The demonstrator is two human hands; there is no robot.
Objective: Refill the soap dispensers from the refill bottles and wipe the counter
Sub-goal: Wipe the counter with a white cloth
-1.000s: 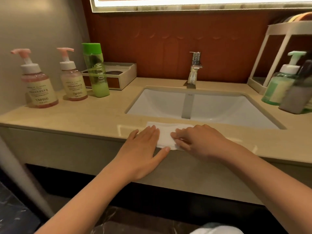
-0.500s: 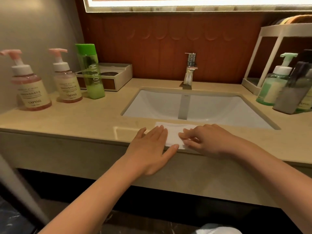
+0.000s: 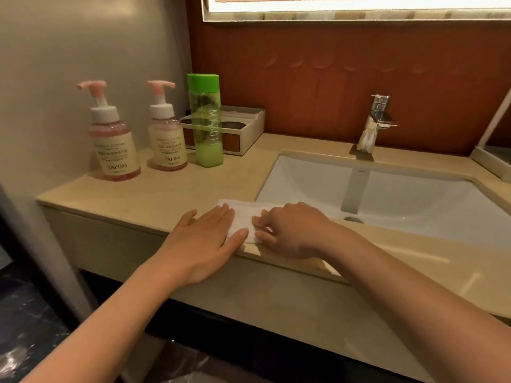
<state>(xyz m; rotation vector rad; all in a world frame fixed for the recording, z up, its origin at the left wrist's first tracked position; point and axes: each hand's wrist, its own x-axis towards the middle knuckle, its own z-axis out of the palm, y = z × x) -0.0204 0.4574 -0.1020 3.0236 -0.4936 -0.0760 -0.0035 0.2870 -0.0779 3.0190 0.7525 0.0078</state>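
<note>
Head view, I see left hand [image 3: 206, 239] flat, fingers straight, pressing white cloth [image 3: 243, 214] at counter [image 3: 166, 200] front edge beside sink [image 3: 387, 194], right hand [image 3: 293, 230] fingers curled, pinching the cloth's near edge

Open counter strip [image 3: 171, 197] before 3 bottles [image 3: 165, 139] at back-left; sink [image 3: 387, 200] rightward.

Counter [image 3: 171, 194]: smooth beige stone-look, semi-gloss. Sink [image 3: 304, 183]: glossy white ceramic. Faucet [image 3: 376, 120]: polished chrome metal. Green bottle [image 3: 206, 120]: translucent plastic. Wipe [image 3: 243, 214] at counter's front edge: white, matt, cloth/paper, can't tell.
</note>
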